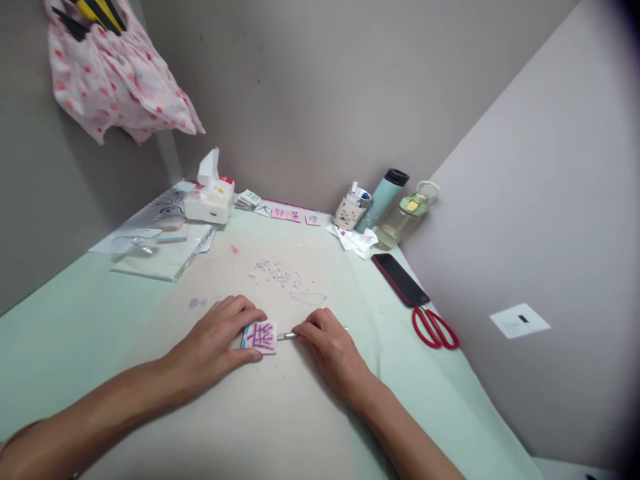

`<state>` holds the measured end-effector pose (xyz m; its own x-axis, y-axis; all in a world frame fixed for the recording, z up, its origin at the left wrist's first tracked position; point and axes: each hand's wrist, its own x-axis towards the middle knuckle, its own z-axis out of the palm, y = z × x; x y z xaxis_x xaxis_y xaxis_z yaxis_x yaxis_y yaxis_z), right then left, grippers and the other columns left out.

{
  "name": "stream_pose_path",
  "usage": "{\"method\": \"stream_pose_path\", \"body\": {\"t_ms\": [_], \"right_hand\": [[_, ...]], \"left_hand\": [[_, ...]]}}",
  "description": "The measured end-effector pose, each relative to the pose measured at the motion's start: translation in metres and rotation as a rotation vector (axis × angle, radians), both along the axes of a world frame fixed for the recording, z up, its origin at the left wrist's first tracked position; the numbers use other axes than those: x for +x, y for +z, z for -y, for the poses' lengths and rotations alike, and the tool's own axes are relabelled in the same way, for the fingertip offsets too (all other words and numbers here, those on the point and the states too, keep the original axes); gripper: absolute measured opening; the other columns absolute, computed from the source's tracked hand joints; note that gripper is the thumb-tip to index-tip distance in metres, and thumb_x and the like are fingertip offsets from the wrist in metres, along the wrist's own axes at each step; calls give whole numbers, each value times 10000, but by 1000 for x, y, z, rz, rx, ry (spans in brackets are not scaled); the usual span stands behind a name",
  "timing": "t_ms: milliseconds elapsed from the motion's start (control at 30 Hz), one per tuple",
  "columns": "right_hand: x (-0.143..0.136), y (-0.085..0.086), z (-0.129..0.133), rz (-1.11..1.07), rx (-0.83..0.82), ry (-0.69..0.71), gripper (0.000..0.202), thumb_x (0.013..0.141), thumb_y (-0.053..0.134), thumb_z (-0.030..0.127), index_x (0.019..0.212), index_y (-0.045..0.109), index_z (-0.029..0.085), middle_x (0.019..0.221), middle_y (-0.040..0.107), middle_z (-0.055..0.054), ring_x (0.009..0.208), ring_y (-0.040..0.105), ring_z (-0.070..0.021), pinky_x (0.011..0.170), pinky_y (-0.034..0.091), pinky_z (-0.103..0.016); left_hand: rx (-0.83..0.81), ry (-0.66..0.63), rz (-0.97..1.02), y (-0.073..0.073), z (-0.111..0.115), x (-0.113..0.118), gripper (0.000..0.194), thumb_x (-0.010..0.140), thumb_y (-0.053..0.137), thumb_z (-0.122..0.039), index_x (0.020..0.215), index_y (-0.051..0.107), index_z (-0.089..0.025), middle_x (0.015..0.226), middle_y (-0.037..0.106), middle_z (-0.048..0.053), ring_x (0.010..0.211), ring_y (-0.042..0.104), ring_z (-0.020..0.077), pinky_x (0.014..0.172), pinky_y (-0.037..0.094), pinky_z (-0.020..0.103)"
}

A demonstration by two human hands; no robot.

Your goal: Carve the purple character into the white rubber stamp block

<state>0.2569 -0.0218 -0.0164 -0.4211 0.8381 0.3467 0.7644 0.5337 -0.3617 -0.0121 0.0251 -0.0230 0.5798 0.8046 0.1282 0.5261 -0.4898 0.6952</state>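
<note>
A small square tile (264,337), pinkish with purple strokes and a blue left edge, lies on the beige mat in front of me. My left hand (225,339) grips it from the left, thumb along the near edge and fingers along the far edge. In my right hand (327,343) is a thin metal-tipped tool (289,335), pinched between thumb and fingers. Its tip points left and reaches the right edge of the tile. Scattered shavings (285,275) lie on the mat beyond my hands.
At the back stand a tissue pack (210,200), small character tiles (294,216), a pen cup (351,208), a teal flask (383,199) and a clear bottle (397,223). A phone (401,280) and red scissors (434,328) lie right, a plastic sleeve (160,259) left.
</note>
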Motion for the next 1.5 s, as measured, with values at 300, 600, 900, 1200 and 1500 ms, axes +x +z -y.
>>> {"method": "stream_pose_path", "body": {"t_ms": [300,600,900,1200,1500], "right_hand": [[2,3,-11,5,8,31,233,1003,620,35,1096,746,207,959,636,-66,897,580,-210,748,503,-304],[-11,2,19,77,48,-144,256,978,583,3,1036,712,216,887,585,-43,798,536,-205,607,374,-280],[-8,4,18,130,109,-118,274,941,591,-36,1018,704,202,883,581,-34,788,534,-192,618,364,-278],[-11,0,20,140,142,-161,236,962,603,6,1014,697,215,885,587,-27,783,544,-187,593,335,-277],[-15,-2,21,154,153,-205,249,936,604,-16,958,694,215,859,583,-24,775,545,-187,582,315,-281]], "left_hand": [[0,-5,7,-1,-1,1,330,894,695,-300,1222,675,-299,1186,636,31,1132,565,282,993,465,394],[-18,11,4,-3,-1,0,358,883,719,-287,1236,667,-308,1189,625,28,1146,559,287,1007,450,394],[-18,16,8,-5,0,0,352,879,711,-292,1228,667,-306,1186,623,32,1137,555,286,997,454,399],[9,15,4,-6,-1,0,348,876,712,-317,1221,673,-300,1172,631,31,1116,568,286,980,465,396],[15,17,-1,-5,-1,0,345,878,711,-305,1221,672,-302,1177,634,25,1125,573,278,986,471,386]]}}
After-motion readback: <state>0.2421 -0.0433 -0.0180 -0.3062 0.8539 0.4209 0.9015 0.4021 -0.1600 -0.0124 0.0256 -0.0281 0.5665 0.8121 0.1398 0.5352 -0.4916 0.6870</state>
